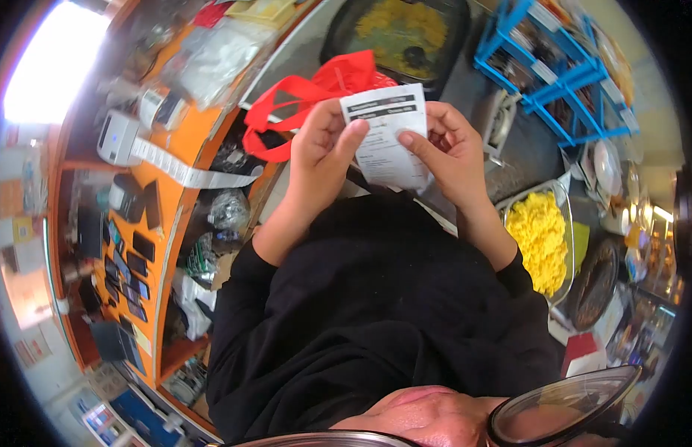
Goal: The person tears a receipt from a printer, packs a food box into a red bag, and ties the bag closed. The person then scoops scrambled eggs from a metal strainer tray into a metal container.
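Note:
Both my hands hold a printed paper receipt (387, 145) upright in front of my chest. My left hand (324, 153) pinches its left edge, thumb on the printed face and fingers behind. At the right edge my right hand (454, 149) grips it the same way, thumb pressed on the print. Dark header bars and small lines of text cover the paper; the words are too small to read. Just behind the receipt and my left hand lies a red bag (346, 74) with loop handles. Its lower part is hidden by the paper and my hand.
An orange counter (167, 253) on the left bears several phones (130, 272) and a label printer (116, 138) with a long paper strip hanging out. Ahead is a dark tray (398, 37) of yellow food. Blue racks (547, 67) and a yellow-filled tray (568, 216) stand right.

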`<state>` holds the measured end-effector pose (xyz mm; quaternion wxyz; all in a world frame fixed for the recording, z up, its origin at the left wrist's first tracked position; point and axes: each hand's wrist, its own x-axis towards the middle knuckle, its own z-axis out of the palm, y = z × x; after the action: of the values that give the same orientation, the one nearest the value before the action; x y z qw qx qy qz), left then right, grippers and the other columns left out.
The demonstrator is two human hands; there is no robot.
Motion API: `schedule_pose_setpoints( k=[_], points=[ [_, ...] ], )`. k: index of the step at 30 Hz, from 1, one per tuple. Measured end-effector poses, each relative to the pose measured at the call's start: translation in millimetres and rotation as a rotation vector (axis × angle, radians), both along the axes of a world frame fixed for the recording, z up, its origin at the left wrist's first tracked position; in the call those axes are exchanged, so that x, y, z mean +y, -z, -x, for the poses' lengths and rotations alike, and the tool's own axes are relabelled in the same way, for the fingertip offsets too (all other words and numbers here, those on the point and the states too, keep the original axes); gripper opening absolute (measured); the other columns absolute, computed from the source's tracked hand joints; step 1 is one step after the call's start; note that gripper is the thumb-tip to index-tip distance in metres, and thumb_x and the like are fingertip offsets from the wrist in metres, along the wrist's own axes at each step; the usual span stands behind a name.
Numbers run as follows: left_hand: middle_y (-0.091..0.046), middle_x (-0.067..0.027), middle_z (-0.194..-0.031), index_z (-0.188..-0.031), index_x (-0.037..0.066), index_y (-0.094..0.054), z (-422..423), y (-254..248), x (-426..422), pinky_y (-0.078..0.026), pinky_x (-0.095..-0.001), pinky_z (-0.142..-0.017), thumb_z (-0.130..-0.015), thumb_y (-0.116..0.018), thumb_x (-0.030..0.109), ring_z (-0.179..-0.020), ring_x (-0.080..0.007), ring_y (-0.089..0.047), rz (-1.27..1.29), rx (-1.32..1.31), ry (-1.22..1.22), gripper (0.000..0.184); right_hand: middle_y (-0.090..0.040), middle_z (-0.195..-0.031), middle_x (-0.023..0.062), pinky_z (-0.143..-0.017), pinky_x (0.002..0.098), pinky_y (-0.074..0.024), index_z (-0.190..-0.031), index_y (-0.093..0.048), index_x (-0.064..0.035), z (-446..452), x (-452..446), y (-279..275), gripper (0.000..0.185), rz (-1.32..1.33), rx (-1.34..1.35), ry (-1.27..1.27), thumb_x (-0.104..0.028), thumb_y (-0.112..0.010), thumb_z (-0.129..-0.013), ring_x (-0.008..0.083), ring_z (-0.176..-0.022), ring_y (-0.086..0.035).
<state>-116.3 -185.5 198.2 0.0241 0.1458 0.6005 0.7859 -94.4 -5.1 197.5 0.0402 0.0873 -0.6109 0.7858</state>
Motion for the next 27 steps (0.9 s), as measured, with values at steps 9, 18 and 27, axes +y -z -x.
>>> schedule_pose_setpoints(
  k=[9,18,27],
  points=[
    [-0.048,-0.0043,-0.133,-0.116,0.036,-0.061,8.4,21.7,-121.5,-0.024,-0.0461,-0.103,-0.072,-0.070,0.019,-0.122,-0.0288,-0.035,1.443,0.996,-0.630,0.047,-0.067,-0.092,0.0053,-0.065,0.0178,-0.0417,-0.104,-0.059,0.0009,20.8,-16.1,-4.0,0.025,-0.081,0.051,-0.010,0.002,-0.069,-0.081,0.0040,-0.074,-0.055],
    [-0.048,-0.0139,-0.129,-0.124,0.007,-0.053,26.1,27.9,-160.8,-0.035,-0.0401,-0.097,-0.080,-0.065,0.044,-0.114,-0.0296,-0.046,0.948,0.787,-0.678,0.060,-0.064,-0.075,-0.0025,-0.048,0.0181,-0.0321,-0.085,-0.065,-0.0051,9.7,-33.3,-1.1,0.016,-0.456,0.266,-0.258,-0.003,-0.076,-0.073,0.0010,-0.054,-0.042],
    [-0.054,-0.0113,-0.128,-0.136,0.000,-0.042,-37.6,48.7,-208.5,-0.035,-0.0361,-0.103,-0.070,-0.082,0.033,-0.122,-0.0207,-0.049,0.073,-0.071,0.248,0.084,-0.066,-0.078,0.0060,-0.043,0.0221,-0.0381,-0.090,-0.062,-0.0058,23.6,-170.6,5.9,0.021,-0.497,0.536,-0.331,-0.005,-0.076,-0.074,0.0094,-0.049,-0.050]
  ],
)
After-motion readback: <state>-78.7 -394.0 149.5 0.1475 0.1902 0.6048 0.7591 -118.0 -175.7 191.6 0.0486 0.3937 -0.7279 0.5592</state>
